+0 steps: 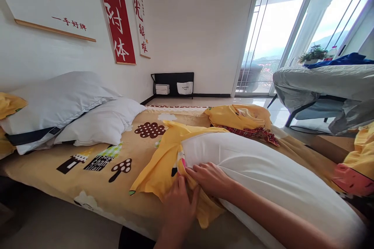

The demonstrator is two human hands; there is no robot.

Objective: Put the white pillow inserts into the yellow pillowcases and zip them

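A white pillow [251,159] lies on the bed with its far-left end inside the mouth of a yellow pillowcase [157,163]. The rest of the pillow is bare and stretches toward the lower right. At the case's near edge, my left hand [181,200] is closed on the yellow cloth, its fingertips partly hidden in the folds. Just to the right, my right hand [212,179] has its fingers closed on the case's opening edge, against the pillow's side. The case's left part lies flat and loose on the patterned bedsheet [117,155].
Two white pillows [70,97] are stacked at the left by the wall. A crumpled yellow cloth [239,116] lies across the bed, over red plaid fabric [263,134]. More yellow cloth [362,151] is at the right edge. A covered table [321,78] stands near the glass door.
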